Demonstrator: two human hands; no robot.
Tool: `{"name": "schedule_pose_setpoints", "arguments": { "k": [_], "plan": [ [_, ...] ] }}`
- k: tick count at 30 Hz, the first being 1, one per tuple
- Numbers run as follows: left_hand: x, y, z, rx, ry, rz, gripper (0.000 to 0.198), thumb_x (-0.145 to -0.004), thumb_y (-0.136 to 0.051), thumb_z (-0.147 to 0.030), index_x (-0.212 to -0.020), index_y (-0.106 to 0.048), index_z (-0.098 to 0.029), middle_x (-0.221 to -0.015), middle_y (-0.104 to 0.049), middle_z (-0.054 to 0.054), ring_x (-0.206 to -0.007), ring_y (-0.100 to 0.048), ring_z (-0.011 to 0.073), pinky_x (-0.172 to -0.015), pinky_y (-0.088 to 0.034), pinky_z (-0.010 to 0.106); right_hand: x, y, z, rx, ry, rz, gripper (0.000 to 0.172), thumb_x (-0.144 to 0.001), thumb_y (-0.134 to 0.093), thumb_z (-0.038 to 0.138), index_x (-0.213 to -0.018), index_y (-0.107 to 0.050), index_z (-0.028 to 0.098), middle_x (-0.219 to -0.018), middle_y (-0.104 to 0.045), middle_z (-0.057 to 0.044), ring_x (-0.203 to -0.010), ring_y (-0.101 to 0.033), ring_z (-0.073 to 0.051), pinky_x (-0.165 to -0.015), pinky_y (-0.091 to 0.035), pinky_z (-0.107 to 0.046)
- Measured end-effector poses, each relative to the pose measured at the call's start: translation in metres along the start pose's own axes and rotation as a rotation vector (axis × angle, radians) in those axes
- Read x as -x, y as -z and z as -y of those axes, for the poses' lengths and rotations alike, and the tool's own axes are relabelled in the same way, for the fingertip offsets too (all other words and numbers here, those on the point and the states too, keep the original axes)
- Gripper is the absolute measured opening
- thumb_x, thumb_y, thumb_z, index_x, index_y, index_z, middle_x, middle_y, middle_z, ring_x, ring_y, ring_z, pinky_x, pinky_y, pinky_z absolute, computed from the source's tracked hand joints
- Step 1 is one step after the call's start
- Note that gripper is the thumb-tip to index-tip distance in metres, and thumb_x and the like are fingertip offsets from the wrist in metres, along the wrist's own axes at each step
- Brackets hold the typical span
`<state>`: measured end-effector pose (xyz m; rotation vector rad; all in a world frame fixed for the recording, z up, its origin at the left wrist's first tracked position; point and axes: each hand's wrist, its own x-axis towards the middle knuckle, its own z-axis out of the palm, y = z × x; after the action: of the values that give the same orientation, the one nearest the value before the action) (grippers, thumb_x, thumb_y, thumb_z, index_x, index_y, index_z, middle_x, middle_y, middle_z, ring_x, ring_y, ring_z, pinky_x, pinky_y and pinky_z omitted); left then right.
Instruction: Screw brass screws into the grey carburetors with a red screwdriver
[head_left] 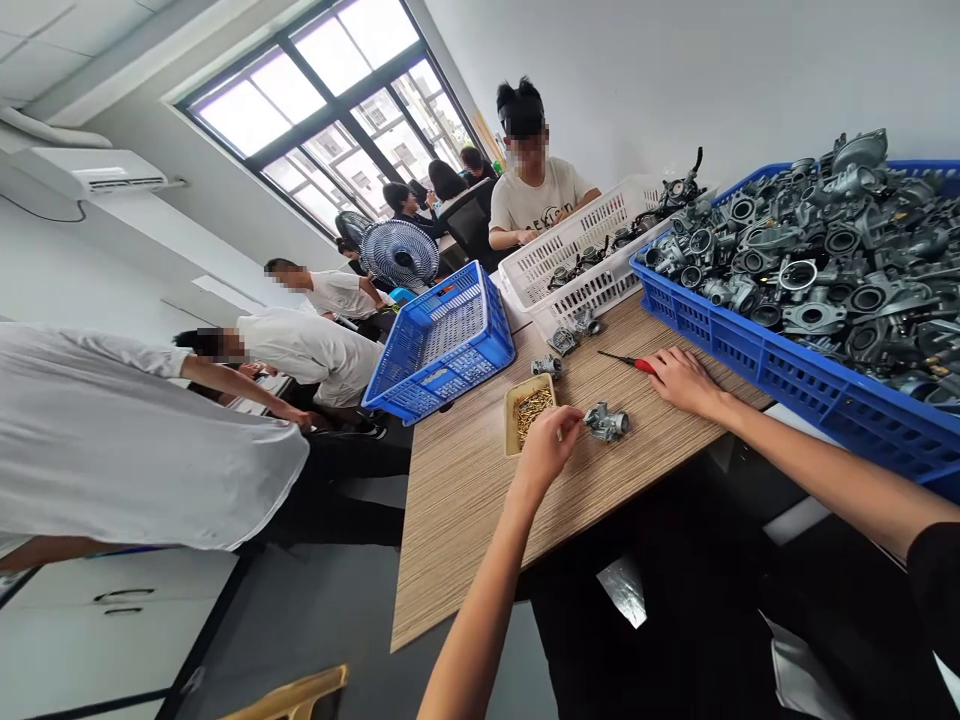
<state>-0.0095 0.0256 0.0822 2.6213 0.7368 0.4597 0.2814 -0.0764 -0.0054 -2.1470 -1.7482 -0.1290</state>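
A grey metal carburetor body (607, 422) lies on the wooden table. At its left side is my left hand (549, 448), thumb and fingertips pinched together; whatever they hold is too small to make out. Just beyond that hand sits a small cream tray (511, 418) of brass jets or screws (531, 408). My right hand (684, 382) rests on the tabletop with its fingers closed round the red handle of a screwdriver (634, 362), whose dark shaft points left. Several more carburetor bodies (562, 341) lie beyond the tray.
On the right, a blue crate (705, 335) is heaped with carburetor bodies. A white basket (536, 265) holding carburetors stands at the far side, with a person (536, 190) behind it. At the table's left edge is another blue crate (442, 385). A standing person (150, 440) is at left.
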Motion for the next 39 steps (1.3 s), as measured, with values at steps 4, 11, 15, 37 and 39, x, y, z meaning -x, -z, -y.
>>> {"name": "schedule_pose_setpoints", "arguments": {
  "k": [4,11,15,37,39],
  "plan": [
    [0.0,-0.02,-0.011,0.013,-0.027,0.028,0.014,-0.1,-0.06,-0.025,-0.103,-0.074,-0.022,-0.09,-0.072,0.004,-0.087,-0.064,0.019,-0.083,-0.052,0.032,0.0,0.001,-0.001,-0.021,-0.005,0.023,0.041,-0.103,-0.041,0.027,-0.138,-0.061,0.015,-0.129,-0.066,-0.018,-0.117,-0.054,-0.033,-0.095,-0.04,-0.043],
    [0.0,-0.03,-0.004,0.007,-0.027,-0.006,0.013,-0.101,-0.061,-0.026,-0.102,-0.073,-0.023,-0.093,-0.072,0.004,-0.087,-0.064,0.018,-0.083,-0.052,0.029,0.0,0.003,0.001,-0.006,-0.003,0.02,0.04,-0.103,-0.042,0.026,-0.137,-0.061,0.016,-0.127,-0.066,-0.018,-0.115,-0.054,-0.033,-0.094,-0.039,-0.043],
    [0.002,-0.034,-0.004,-0.033,-0.066,-0.012,0.015,-0.103,-0.058,-0.027,-0.104,-0.073,-0.023,-0.096,-0.072,0.004,-0.091,-0.064,0.0185,-0.086,-0.052,0.03,0.0,0.005,0.003,-0.006,-0.005,0.02,0.039,-0.103,-0.043,0.025,-0.136,-0.062,0.016,-0.127,-0.066,-0.018,-0.116,-0.054,-0.033,-0.094,-0.039,-0.043],
    [0.0,-0.044,0.002,0.142,-0.05,-0.083,0.005,-0.091,-0.078,-0.028,-0.093,-0.073,-0.025,-0.094,-0.069,0.002,-0.085,-0.061,0.0193,-0.078,-0.052,0.033,0.0,0.012,0.006,-0.065,-0.036,0.057,0.036,-0.104,-0.046,0.027,-0.134,-0.062,0.015,-0.129,-0.067,-0.017,-0.121,-0.054,-0.032,-0.098,-0.039,-0.042],
    [0.0,-0.048,-0.002,0.161,-0.045,-0.096,0.006,-0.09,-0.079,-0.029,-0.092,-0.073,-0.025,-0.09,-0.067,0.002,-0.085,-0.061,0.0193,-0.08,-0.052,0.033,0.0,0.011,0.006,-0.066,-0.041,0.044,0.033,-0.104,-0.046,0.026,-0.13,-0.063,0.015,-0.126,-0.068,-0.017,-0.12,-0.055,-0.031,-0.098,-0.039,-0.041]
  ]
}}
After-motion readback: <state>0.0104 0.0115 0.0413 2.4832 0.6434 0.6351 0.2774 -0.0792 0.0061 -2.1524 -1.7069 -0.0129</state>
